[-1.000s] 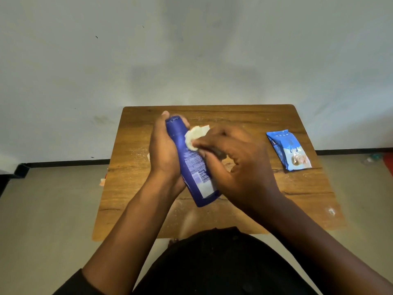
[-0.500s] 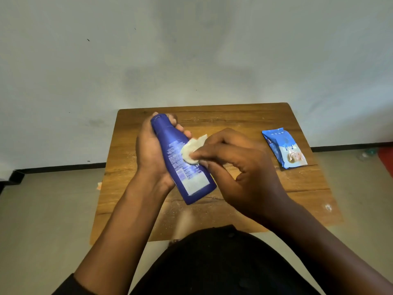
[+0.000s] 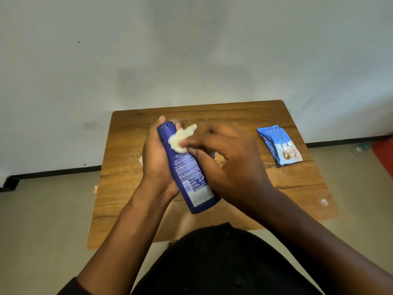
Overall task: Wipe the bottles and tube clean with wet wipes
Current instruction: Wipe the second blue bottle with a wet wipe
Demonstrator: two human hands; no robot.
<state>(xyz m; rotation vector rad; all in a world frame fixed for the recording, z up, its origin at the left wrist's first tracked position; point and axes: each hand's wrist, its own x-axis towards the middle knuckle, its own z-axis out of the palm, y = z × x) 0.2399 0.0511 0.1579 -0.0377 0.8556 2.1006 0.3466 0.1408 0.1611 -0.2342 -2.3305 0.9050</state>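
A dark blue bottle [image 3: 187,173] with a printed white label is held tilted over the wooden table [image 3: 297,184], its far end pointing away from me. My left hand [image 3: 157,158] wraps around its left side. My right hand [image 3: 229,165] pinches a crumpled white wet wipe [image 3: 180,138] and presses it against the bottle's upper part. Other bottles and the tube are hidden or out of view.
A blue pack of wet wipes [image 3: 279,144] lies on the table's right side. White specks and smears dot the tabletop. A plain wall stands just behind the table, with floor on both sides. Something red [image 3: 385,154] sits at the right edge.
The wipe has slid from the bottle's middle up toward its far end. Both hands and the bottle shifted slightly in view as my head moved.
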